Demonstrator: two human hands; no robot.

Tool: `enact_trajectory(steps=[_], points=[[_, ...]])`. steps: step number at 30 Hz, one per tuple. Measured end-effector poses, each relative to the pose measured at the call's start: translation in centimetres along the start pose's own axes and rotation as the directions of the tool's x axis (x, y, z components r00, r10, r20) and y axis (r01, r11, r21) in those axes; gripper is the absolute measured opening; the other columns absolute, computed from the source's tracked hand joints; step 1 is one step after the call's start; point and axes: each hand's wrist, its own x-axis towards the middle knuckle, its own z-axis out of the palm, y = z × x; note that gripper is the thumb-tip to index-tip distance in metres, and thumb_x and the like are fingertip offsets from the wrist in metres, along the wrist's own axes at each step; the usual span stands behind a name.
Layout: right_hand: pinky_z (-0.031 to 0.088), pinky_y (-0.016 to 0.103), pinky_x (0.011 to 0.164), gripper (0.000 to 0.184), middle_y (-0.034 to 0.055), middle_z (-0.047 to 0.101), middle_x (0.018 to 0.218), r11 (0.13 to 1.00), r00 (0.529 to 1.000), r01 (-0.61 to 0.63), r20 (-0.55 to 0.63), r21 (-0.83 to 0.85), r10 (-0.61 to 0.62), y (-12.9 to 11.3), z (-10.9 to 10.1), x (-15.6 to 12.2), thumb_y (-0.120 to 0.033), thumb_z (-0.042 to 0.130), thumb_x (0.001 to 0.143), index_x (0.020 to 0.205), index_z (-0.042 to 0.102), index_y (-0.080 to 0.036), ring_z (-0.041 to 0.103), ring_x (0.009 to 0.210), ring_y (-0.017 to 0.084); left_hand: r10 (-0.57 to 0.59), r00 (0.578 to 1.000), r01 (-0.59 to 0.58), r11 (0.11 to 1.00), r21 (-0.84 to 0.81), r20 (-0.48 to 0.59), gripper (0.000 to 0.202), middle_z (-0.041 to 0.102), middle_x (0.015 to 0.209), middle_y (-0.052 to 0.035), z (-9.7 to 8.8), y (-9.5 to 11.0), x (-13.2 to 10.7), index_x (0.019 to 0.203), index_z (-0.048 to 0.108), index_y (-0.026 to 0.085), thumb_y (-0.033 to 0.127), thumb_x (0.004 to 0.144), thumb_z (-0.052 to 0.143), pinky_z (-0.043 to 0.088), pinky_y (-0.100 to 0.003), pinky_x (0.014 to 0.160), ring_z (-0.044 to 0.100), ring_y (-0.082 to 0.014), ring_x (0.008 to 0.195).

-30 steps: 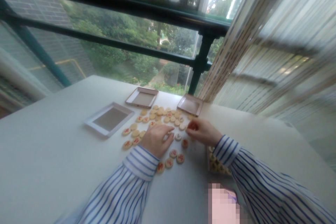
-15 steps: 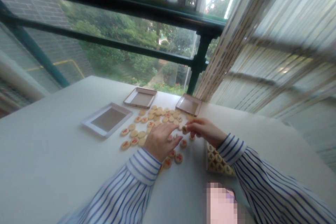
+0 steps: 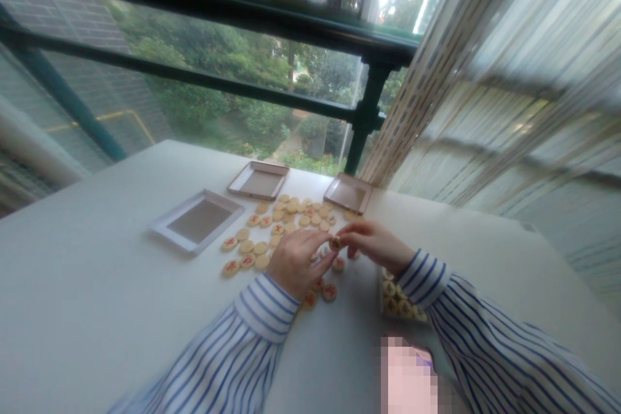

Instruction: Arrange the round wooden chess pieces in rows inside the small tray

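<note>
Round wooden Chinese chess pieces lie spread over the white table, some with red characters, others plain side up. My right hand pinches one Chinese chess piece with a dark character, held tilted toward me. From the left, the thumb and fingers of my left hand close around the same piece and seem to touch it. Another dark-marked piece shows just behind my left thumb; whether it is touched I cannot tell. Under my right wrist, an open box holds rows of dark-marked pieces, partly hidden by my sleeve.
A white-edged shallow tray lies at the left. Two brownish shallow trays, one behind the pieces and one farther right, sit near the table's far edge. Green railing and a string curtain stand beyond the table.
My right hand has moved slightly left, bringing its piece in between my left thumb and fingers. My left hand has stayed nearly in place.
</note>
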Motion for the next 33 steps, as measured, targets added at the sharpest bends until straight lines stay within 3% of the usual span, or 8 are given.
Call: enact_trajectory(steps=[11, 14, 16, 19, 22, 29, 33], points=[[0.039, 0.019, 0.046, 0.031, 0.0022, 0.063, 0.067, 0.991, 0.989, 0.134, -0.058, 0.01, -0.134, 0.2, 0.7, 0.3, -0.04, 0.062, 0.07, 0.084, 0.063, -0.012, 0.05, 0.053, 0.008, -0.029, 0.999, 0.031, 0.997, 0.065, -0.023, 0.021, 0.069, 0.089, -0.0047, -0.4, -0.2, 0.3, 0.091, 0.063, 0.018, 0.03, 0.075, 0.058, 0.044, -0.034, 0.075, 0.062, -0.0204, 0.083], [0.039, 0.02, 0.048, 0.028, 0.0039, 0.065, 0.073, 0.987, 0.988, 0.139, -0.062, -0.08, -0.144, 0.7, 0.3, 0.5, -0.037, 0.058, 0.074, 0.089, 0.062, -0.013, 0.051, 0.053, 0.009, -0.036, 0.999, 0.038, 0.996, 0.077, -0.019, 0.026, 0.069, 0.092, -0.0055, -0.3, -0.7, 0.0, 0.095, 0.062, 0.018, 0.033, 0.075, 0.058, 0.044, -0.035, 0.078, 0.061, -0.021, 0.085], [0.041, 0.021, 0.052, 0.023, 0.0048, 0.066, 0.076, 0.965, 0.985, 0.137, -0.072, -0.226, -0.157, 1.1, -0.1, 0.5, -0.031, 0.055, 0.076, 0.087, 0.064, -0.013, 0.053, 0.057, 0.01, -0.048, 0.999, 0.05, 0.995, 0.085, -0.024, 0.028, 0.068, 0.095, -0.0059, -0.2, -1.0, -0.1, 0.098, 0.062, 0.018, 0.034, 0.076, 0.058, 0.043, -0.036, 0.079, 0.061, -0.0211, 0.087], [0.039, 0.021, 0.057, 0.018, 0.0033, 0.066, 0.073, 0.857, 0.975, 0.126, -0.097, -0.5, -0.2, 1.5, -0.6, 0.4, -0.024, 0.054, 0.074, 0.082, 0.067, -0.015, 0.055, 0.062, 0.011, -0.075, 0.997, 0.077, 0.991, 0.106, -0.022, 0.028, 0.068, 0.096, -0.0058, -0.2, -1.3, -0.2, 0.098, 0.061, 0.018, 0.034, 0.076, 0.057, 0.043, -0.036, 0.081, 0.061, -0.0212, 0.088], [0.037, 0.021, 0.058, 0.018, 0.0017, 0.066, 0.073, 0.74, 0.974, 0.094, -0.093, -0.666, -0.208, 1.8, -0.5, 0.2, -0.025, 0.053, 0.075, 0.082, 0.068, -0.018, 0.055, 0.063, 0.011, -0.095, 0.995, 0.097, 0.988, 0.123, -0.016, 0.028, 0.068, 0.095, -0.0059, -0.3, -1.4, -0.2, 0.098, 0.061, 0.018, 0.034, 0.076, 0.056, 0.043, -0.036, 0.08, 0.061, -0.0213, 0.087], [0.031, 0.023, 0.056, 0.022, 0.002, 0.067, 0.075, 0.494, 0.983, 0.004, -0.087, -0.87, -0.162, 1.9, 0.4, 0.2, -0.032, 0.046, 0.08, 0.081, 0.066, -0.023, 0.056, 0.066, 0.013, -0.128, 0.991, 0.131, 0.981, 0.141, -0.028, 0.027, 0.068, 0.093, -0.0062, -0.2, -1.8, -0.4, 0.097, 0.062, 0.017, 0.034, 0.077, 0.056, 0.044, -0.035, 0.078, 0.061, -0.0219, 0.088], [0.031, 0.024, 0.057, 0.025, 0.003, 0.067, 0.076, 0.408, 0.987, -0.016, -0.08, -0.913, -0.141, 1.8, 0.5, 0.1, -0.033, 0.043, 0.081, 0.08, 0.066, -0.023, 0.057, 0.069, 0.015, -0.134, 0.99, 0.14, 0.979, 0.148, -0.046, 0.027, 0.068, 0.092, -0.0062, -0.2, -1.9, -0.4, 0.096, 0.063, 0.017, 0.034, 0.078, 0.055, 0.044, -0.036, 0.077, 0.061, -0.022, 0.087]])
